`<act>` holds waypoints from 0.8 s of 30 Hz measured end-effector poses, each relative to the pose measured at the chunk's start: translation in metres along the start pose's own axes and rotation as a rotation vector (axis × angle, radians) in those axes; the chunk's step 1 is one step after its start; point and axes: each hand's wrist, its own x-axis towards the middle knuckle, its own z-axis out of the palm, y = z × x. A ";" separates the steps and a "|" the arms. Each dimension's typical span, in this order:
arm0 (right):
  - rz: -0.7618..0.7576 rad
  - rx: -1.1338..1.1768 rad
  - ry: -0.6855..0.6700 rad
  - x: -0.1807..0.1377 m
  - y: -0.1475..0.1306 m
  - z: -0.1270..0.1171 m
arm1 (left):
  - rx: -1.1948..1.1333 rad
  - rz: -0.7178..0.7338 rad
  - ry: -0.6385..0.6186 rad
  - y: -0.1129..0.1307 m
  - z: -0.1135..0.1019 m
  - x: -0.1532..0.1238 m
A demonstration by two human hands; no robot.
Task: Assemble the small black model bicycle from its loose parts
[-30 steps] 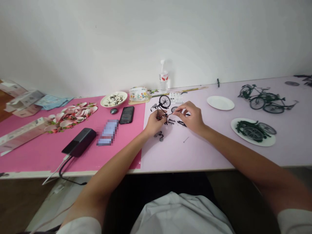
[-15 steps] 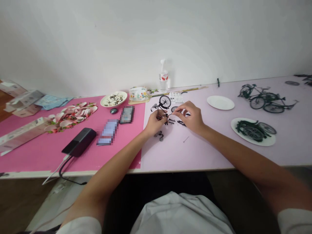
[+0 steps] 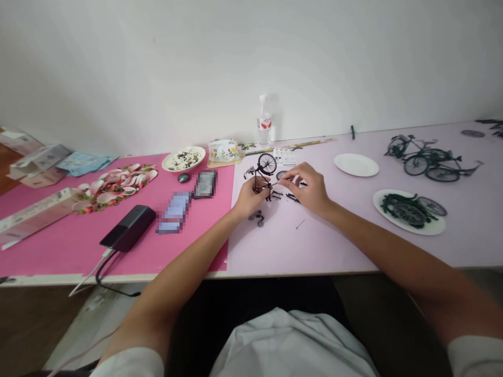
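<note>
My left hand (image 3: 251, 198) is closed around the frame of a small black model bicycle (image 3: 266, 164), its spoked wheel pointing up and away from me. The fingers of my right hand (image 3: 305, 184) pinch a thin rod-like piece (image 3: 277, 183) whose tip meets the bicycle frame; its exact kind is too small to tell. Behind the right fingers lies a loose wheel (image 3: 281, 175), partly hidden. Small black parts (image 3: 292, 197) rest on the table beneath the hands, and more dark pieces (image 3: 258, 217) lie below my left wrist. A thin pin (image 3: 301, 224) lies nearer me.
To the right are a plate of bicycle parts (image 3: 378, 214), a white plate (image 3: 357, 172) and assembled model bicycles (image 3: 426, 161). Behind my hands stand a bottle (image 3: 264, 128) and a printed sheet (image 3: 285, 155). On the pink left side lie phones (image 3: 175, 212), a black power bank (image 3: 129, 229) and a bowl (image 3: 184, 167).
Both hands hold nearly the same pose, with the rod still against the bicycle frame. The whole view has shifted very slightly.
</note>
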 end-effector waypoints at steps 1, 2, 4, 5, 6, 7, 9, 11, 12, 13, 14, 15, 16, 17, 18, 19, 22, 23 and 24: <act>0.005 -0.001 -0.006 0.000 0.000 0.000 | 0.002 0.001 0.000 0.000 0.000 0.000; 0.010 -0.003 -0.011 0.000 0.001 0.000 | 0.001 0.001 0.001 0.000 0.000 0.000; 0.016 -0.003 -0.024 0.000 0.002 0.000 | -0.008 -0.001 0.002 0.000 0.000 0.000; 0.014 -0.002 -0.030 0.000 0.002 0.000 | -0.013 -0.003 0.001 0.000 0.000 0.001; 0.010 0.000 -0.036 0.000 0.002 0.000 | -0.017 -0.005 0.000 0.000 0.000 0.001; 0.003 0.002 -0.041 0.000 0.003 0.000 | -0.019 -0.006 0.000 0.000 0.000 0.001; -0.019 0.008 -0.052 0.001 0.003 0.000 | -0.020 -0.008 -0.003 0.001 0.000 0.000; -0.038 0.013 -0.065 0.002 0.003 0.000 | -0.025 -0.012 -0.006 0.002 -0.001 0.000; -0.043 0.014 -0.074 0.002 0.003 0.000 | -0.026 -0.015 -0.005 0.002 -0.001 -0.001; -0.047 0.012 -0.080 0.002 0.003 0.000 | -0.027 -0.018 -0.004 0.003 -0.001 -0.001; -0.052 0.009 -0.085 0.003 0.002 0.000 | -0.026 -0.021 -0.001 0.003 -0.002 -0.001; -0.061 0.007 -0.086 0.003 0.002 0.001 | -0.023 -0.023 0.003 0.003 -0.002 0.000; -0.073 0.005 -0.082 0.003 0.002 0.001 | -0.018 -0.025 0.007 0.003 -0.002 0.000; -0.087 0.006 -0.075 0.003 0.001 0.000 | -0.013 -0.026 0.011 0.002 -0.002 0.000; -0.096 0.006 -0.065 0.004 0.001 0.000 | -0.010 -0.027 0.016 0.002 -0.002 0.001; -0.095 0.004 -0.055 0.004 0.001 -0.001 | -0.008 -0.028 0.022 0.001 -0.002 0.001; -0.052 -0.017 -0.025 0.006 0.003 -0.005 | -0.009 -0.034 0.039 0.000 -0.003 0.002; -0.035 -0.028 -0.013 0.007 0.004 -0.007 | -0.008 -0.035 0.045 -0.001 -0.003 0.002; -0.022 -0.039 0.000 0.008 0.006 -0.010 | -0.004 -0.037 0.049 -0.001 -0.003 0.002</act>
